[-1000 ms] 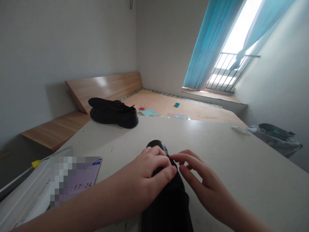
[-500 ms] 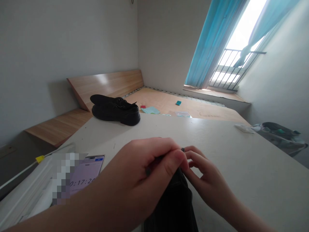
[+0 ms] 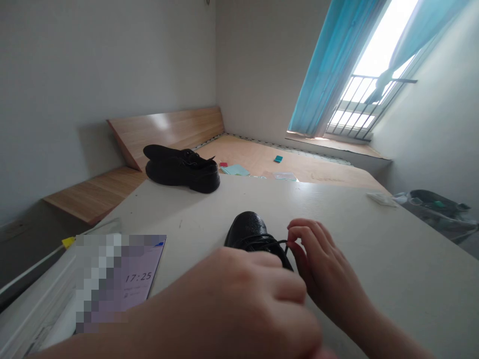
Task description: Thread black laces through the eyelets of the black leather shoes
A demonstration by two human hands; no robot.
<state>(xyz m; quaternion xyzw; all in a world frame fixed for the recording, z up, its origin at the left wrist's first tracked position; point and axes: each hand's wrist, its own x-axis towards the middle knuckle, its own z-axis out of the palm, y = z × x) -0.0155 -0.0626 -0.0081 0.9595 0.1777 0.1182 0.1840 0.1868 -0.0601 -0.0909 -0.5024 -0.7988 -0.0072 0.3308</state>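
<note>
A black lace-up shoe (image 3: 247,226) rests on the white table with its rounded toe pointing away from me. My right hand (image 3: 318,254), at the shoe's right side, pinches a black shoelace (image 3: 286,247) between thumb and fingertips. Across the shoe's rear part lies my left hand (image 3: 258,294), its fingers curled closed and slightly blurred. Whatever it grips is hidden behind the hand, as is most of the shoe's heel end. The lace crosses the front of the shoe in several strands.
Black shoes (image 3: 183,172) stand at the table's far left. A phone (image 3: 140,279) showing a timer lies left of my arm, beside clear plastic (image 3: 45,299). Behind the white table (image 3: 374,234) is a wooden bed board (image 3: 322,172); a lined bin (image 3: 441,209) stands right.
My left hand has moved down and toward me from the shoe's front, uncovering the toe and laces. My right hand has separated from it, still holding the lace.
</note>
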